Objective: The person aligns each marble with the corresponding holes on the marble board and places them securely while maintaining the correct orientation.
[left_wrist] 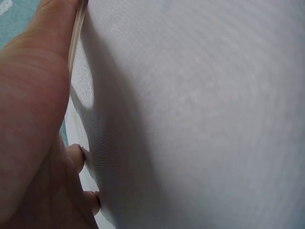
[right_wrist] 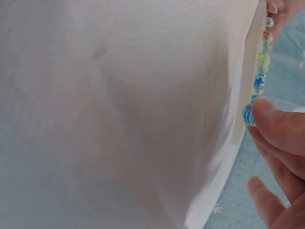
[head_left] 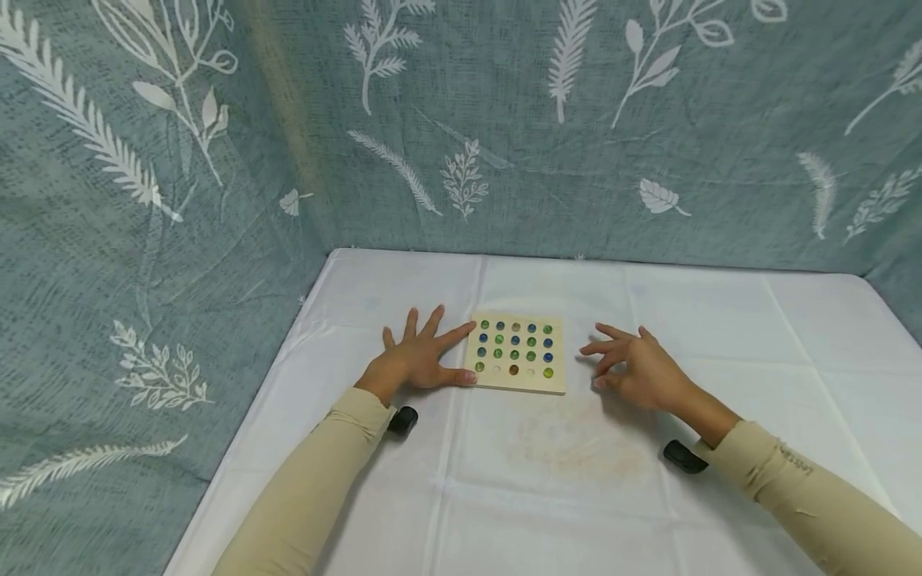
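A square wooden board [head_left: 533, 384] lies on the white cloth, with rows of glass marbles [head_left: 515, 354] in green, blue, amber and yellow set in its hollows. Two spots in the near row look pale, with no coloured marble. My left hand [head_left: 414, 360] is spread at the board's left side, index finger and thumb touching that edge. To the right of the board, my right hand [head_left: 637, 372] is raised over the cloth. In the right wrist view its thumb and a finger pinch a blue striped marble [right_wrist: 248, 116]; the fingers mostly hide it in the head view.
White cloth [head_left: 547, 512] with fold creases covers the table. Behind and to the left hangs a teal curtain [head_left: 446, 96] with white leaf prints. A black wrist device [head_left: 403, 422] sits by the left cuff, another black device [head_left: 684, 457] by the right.
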Action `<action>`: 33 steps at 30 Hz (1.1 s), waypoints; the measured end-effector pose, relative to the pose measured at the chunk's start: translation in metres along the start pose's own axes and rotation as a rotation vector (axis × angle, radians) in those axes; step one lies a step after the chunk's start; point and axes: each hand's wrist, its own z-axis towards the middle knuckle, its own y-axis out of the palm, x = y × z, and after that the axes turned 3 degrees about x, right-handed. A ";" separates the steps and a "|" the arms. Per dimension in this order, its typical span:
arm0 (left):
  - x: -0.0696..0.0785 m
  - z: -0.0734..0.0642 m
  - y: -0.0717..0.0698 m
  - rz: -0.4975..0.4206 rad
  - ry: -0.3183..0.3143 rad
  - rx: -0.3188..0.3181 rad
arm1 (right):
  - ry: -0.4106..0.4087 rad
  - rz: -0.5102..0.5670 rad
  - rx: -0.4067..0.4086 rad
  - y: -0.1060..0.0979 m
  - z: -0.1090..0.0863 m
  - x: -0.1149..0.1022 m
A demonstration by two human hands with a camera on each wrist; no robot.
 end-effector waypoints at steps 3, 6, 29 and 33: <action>-0.001 0.000 0.001 -0.005 0.002 0.004 | -0.008 0.000 0.009 0.001 0.002 -0.001; -0.001 -0.001 0.000 -0.009 -0.002 0.005 | -0.020 0.007 0.020 0.002 0.004 -0.003; 0.000 -0.002 0.001 0.000 -0.004 0.014 | -0.079 0.047 0.058 0.010 0.011 -0.014; 0.000 -0.002 0.001 -0.001 -0.008 0.021 | -0.082 0.061 0.066 0.013 0.013 -0.016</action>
